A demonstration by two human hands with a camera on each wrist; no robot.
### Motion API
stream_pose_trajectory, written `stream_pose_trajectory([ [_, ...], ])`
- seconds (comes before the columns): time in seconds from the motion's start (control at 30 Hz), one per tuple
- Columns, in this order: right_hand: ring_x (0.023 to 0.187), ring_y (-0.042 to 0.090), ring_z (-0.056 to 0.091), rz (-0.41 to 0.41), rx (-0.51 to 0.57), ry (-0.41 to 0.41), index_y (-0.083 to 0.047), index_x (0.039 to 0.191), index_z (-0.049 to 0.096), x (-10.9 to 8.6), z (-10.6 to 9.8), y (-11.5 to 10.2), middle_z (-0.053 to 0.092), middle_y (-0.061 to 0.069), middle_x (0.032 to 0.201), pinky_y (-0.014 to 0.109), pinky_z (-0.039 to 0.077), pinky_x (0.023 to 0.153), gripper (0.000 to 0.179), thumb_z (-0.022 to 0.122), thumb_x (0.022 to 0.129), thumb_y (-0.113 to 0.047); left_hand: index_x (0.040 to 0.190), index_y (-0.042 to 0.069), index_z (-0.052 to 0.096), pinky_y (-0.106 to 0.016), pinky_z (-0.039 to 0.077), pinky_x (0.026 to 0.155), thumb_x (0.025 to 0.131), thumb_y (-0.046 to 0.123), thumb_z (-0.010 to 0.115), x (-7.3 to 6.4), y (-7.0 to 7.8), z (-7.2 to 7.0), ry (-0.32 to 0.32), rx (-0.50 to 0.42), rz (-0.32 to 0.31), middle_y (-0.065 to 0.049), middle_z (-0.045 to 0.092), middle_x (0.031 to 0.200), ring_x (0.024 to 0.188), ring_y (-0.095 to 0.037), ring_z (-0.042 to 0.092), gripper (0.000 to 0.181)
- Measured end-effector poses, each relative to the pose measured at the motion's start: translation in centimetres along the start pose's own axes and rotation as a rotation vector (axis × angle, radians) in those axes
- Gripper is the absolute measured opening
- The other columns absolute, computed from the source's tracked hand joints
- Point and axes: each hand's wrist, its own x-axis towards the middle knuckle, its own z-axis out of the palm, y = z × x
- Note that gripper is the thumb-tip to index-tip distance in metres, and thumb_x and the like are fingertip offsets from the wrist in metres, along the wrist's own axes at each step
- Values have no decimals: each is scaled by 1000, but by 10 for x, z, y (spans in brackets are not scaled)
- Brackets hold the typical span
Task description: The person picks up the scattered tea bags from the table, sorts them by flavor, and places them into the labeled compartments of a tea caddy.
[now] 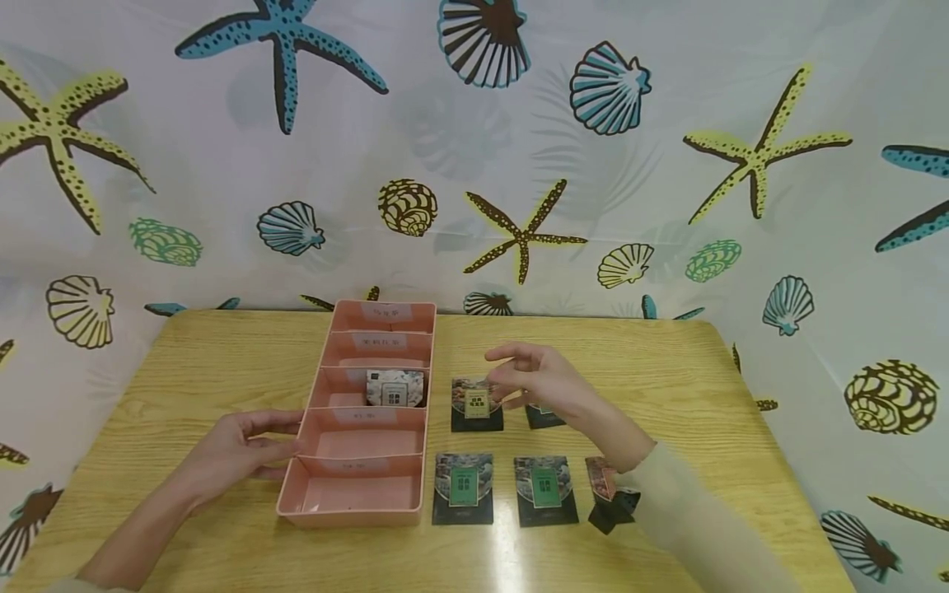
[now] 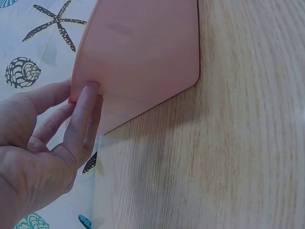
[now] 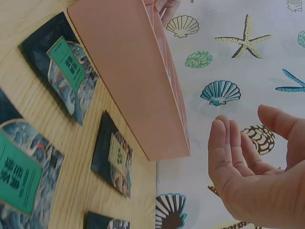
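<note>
My left hand point(image 1: 237, 449) touches the outer left side of a long pink divided box point(image 1: 352, 520), its fingertips at the wall and rim in the left wrist view. One pale-labelled sachet point(image 1: 388, 389) leans in the box's middle compartment. To the right of the box, my right hand point(image 1: 544, 383) hovers over the table with fingers loosely bent and nothing in them. Below it lie a dark sachet with a yellow label point(image 1: 476, 405) and another dark sachet point(image 1: 544, 418), partly hidden by the hand.
Two sachets with green labels, a left one point(image 1: 463, 488) and a right one point(image 1: 546, 491), lie nearer the front. A tilted sachet with a reddish label point(image 1: 610, 492) is partly behind the right sleeve. Behind the wooden table point(image 1: 222, 362) hangs a shell-patterned cloth point(image 1: 430, 148).
</note>
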Motion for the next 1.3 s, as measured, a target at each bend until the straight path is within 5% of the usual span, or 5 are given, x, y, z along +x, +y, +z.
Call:
stream_pose_trajectory([
  [0.43,97,21,75,53,-22,58,-1,150,53,-17,-41,15,73,0,113,41,68,91,51,67,104,-17,154,-17,38,-36,68,90,105,14,67,1,-2,0,6,-8,-19,-28,52,154,106,-5,74,65],
  [0.73,110,34,73,130,-65,131,-2,153,51,-19,-70,34,59,27,143,51,64,102,53,66,106,-22,154,-17,38,-37,68,90,105,14,68,1,-1,-1,3,-17,-17,-23,57,151,106,-4,74,66],
  [0.97,120,38,71,191,-104,167,1,157,45,-16,-89,48,54,29,152,58,58,111,58,63,107,-23,154,-17,39,-37,68,90,104,14,68,2,-1,-1,6,-21,-18,-21,58,150,105,-5,74,65],
  [1.1,115,34,73,227,-109,206,0,157,46,-12,-99,55,55,29,151,55,60,109,60,66,106,-24,154,-17,38,-37,68,90,105,14,67,2,-2,0,3,-16,-4,-24,57,151,106,-5,74,65],
  [1.3,107,27,75,261,-137,230,0,156,47,-5,-109,64,60,28,146,46,65,101,59,67,105,-25,154,-18,37,-36,68,91,105,14,67,2,-3,-1,-7,-35,0,-12,64,143,107,-5,74,65],
])
